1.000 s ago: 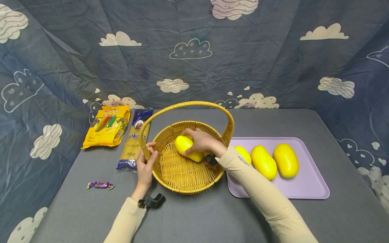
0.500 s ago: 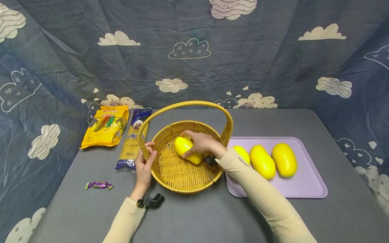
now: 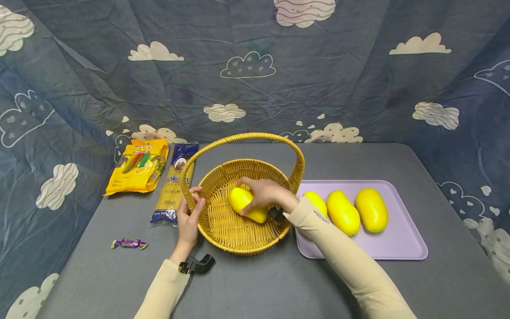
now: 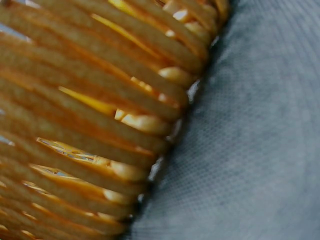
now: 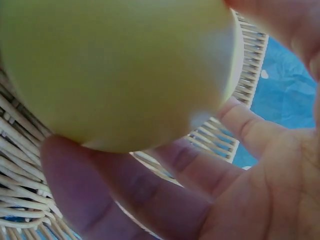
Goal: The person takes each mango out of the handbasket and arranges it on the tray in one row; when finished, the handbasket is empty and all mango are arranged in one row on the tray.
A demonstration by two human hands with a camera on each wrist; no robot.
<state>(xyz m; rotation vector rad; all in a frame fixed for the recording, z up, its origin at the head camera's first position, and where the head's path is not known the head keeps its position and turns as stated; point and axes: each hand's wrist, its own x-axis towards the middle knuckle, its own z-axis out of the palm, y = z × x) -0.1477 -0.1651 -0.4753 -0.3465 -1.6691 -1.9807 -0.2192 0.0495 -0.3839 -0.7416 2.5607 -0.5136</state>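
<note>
My right hand (image 3: 263, 195) reaches into a round wicker basket (image 3: 243, 252) and grips a smooth yellow mango (image 3: 241, 199) from above. Thumb and fingers lie on opposite sides of the mango, which fills much of the right wrist view, with the fingers (image 5: 165, 195) curving under it there. The left hand (image 3: 190, 219) holds the basket's left side, thumb and fingers around the foot of its tall arched handle (image 3: 255, 136). Close in the left wrist view is only the woven basket wall (image 4: 85, 105) beside the grey table.
Right of the basket lies a lilac tray (image 3: 398, 243) bearing 3 mangoes (image 3: 372, 210), one partly behind the right sleeve. On the left are a yellow candy bag (image 3: 137, 170), a spaghetti packet (image 3: 172, 188) and a purple wrapped candy (image 3: 129, 243). A cloud-patterned cloth (image 3: 255, 102) hangs behind.
The right hand has moved slightly toward the front of the basket with the mango in its grip. The left hand keeps its hold on the basket. The view has shifted slightly.
</note>
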